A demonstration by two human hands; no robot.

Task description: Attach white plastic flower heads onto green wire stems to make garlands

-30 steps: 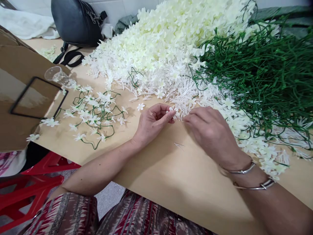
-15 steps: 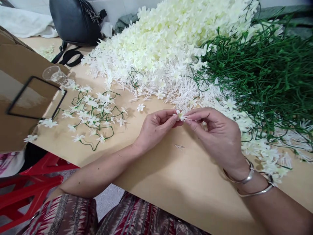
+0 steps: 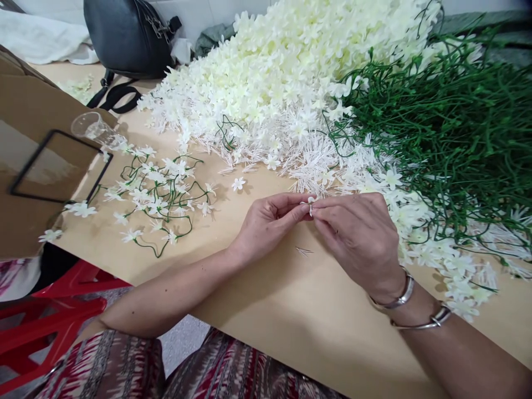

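Note:
Between the fingertips of both hands sits a small white artificial flower (image 3: 310, 205), mostly covered by the fingers. My left hand (image 3: 270, 221) pinches it from the left, thumb on top. From the right, my right hand (image 3: 359, 235) has its thumb and fingers closed at the flower's middle; whether a thin white stamen is in that pinch is hidden. Just below the hands, a few thin white stamens (image 3: 304, 251) lie on the table (image 3: 266, 310). One loose white flower head (image 3: 238, 184) rests to the left of my left hand.
A big heap of white petals (image 3: 266, 72) covers the back, with white stamens (image 3: 310, 166) along its front. Green plastic stems (image 3: 461, 122) pile up on the right. Stemmed white flowers (image 3: 158, 188) lie left, near a clear cup (image 3: 93, 127), a cardboard box (image 3: 33, 105) and a black bag (image 3: 128, 39).
My right hand has moved left and turned over, its knuckles now upward, closing in on the flower. The flower shows less between the fingers. My left hand stays nearly in place.

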